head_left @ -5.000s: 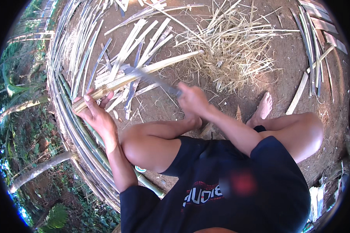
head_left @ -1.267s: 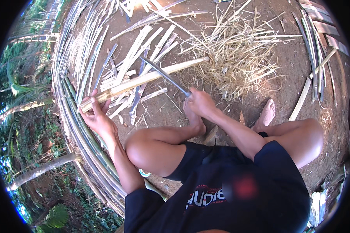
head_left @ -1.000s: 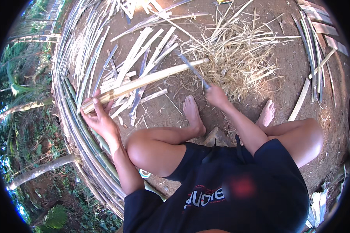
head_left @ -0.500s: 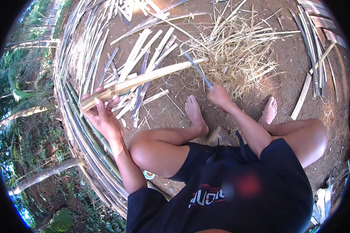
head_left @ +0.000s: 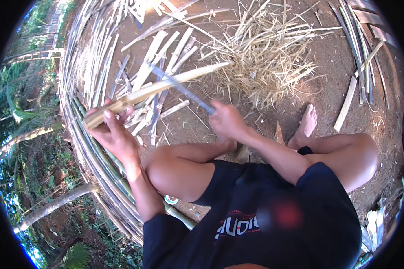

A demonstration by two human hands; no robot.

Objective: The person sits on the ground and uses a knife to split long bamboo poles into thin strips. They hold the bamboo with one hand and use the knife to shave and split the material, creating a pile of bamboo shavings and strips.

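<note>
My left hand (head_left: 114,130) is closed around the near end of a split bamboo strip (head_left: 152,89), which slants up and to the right in front of me. In my right hand (head_left: 226,120) is the handle of a long knife (head_left: 184,91). Its narrow grey blade points up and left and crosses the strip around its middle. Whether the edge touches or only passes over the strip, I cannot tell. The handle is mostly hidden in my fist.
A heap of thin bamboo shavings (head_left: 269,58) lies ahead, right of the strip's far end. Split bamboo pieces (head_left: 166,49) are strewn behind the strip. Long bamboo poles (head_left: 116,188) curve along my left. More slats (head_left: 359,54) lie at the far right. My bare foot (head_left: 307,121) rests on the soil.
My right hand has drawn the knife left and slightly nearer along the strip, from near its far end to its middle. The strip has shifted a little left.
</note>
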